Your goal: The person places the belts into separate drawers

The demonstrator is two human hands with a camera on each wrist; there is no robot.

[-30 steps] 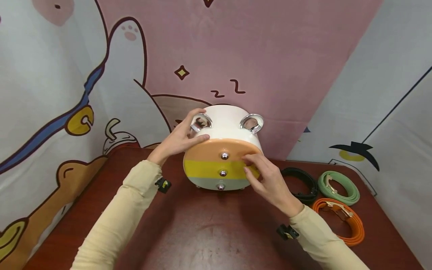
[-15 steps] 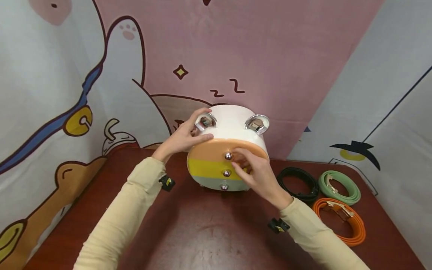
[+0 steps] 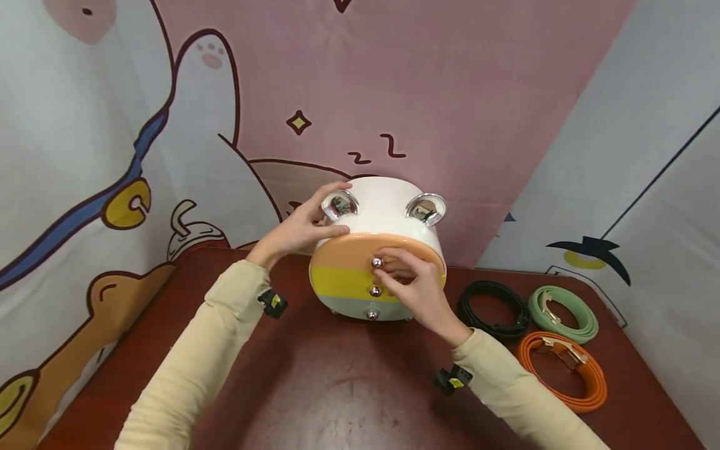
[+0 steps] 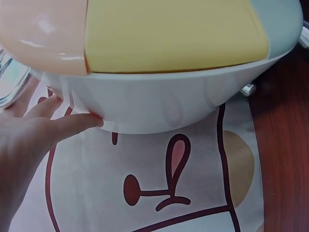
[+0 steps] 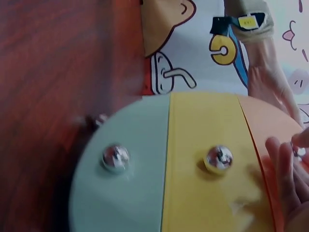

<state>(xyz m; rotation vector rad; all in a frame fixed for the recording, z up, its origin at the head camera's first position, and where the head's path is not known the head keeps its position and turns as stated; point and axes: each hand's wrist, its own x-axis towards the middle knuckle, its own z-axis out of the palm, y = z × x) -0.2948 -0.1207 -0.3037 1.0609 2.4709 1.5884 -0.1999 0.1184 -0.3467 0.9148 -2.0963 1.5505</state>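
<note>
A small white drawer box (image 3: pixel 385 203) with two shiny silver ears stands on the table against the backdrop. Its rounded front has an orange drawer (image 3: pixel 343 251), a yellow drawer (image 5: pixel 207 123) and a pale green drawer (image 5: pixel 137 125), each with a round silver knob. My left hand (image 3: pixel 298 228) grips the upper left of the box around the left ear (image 3: pixel 340 205), its thumb lying on the white shell. With thumb and index finger, my right hand (image 3: pixel 422 290) pinches the top knob (image 3: pixel 377 262). The drawers sit flush in the front.
To the right of the box lie three coiled belts: a black belt (image 3: pixel 468 319), a green belt (image 3: pixel 585 315) and an orange belt (image 3: pixel 595 381). The dark red table (image 3: pixel 337 400) extends toward me. Cartoon-printed cloth (image 3: pixel 450 94) rises behind and on both sides.
My right hand has moved left across the box front to the top knob, and its thumb and index finger have come together on it. The left hand keeps its hold.
</note>
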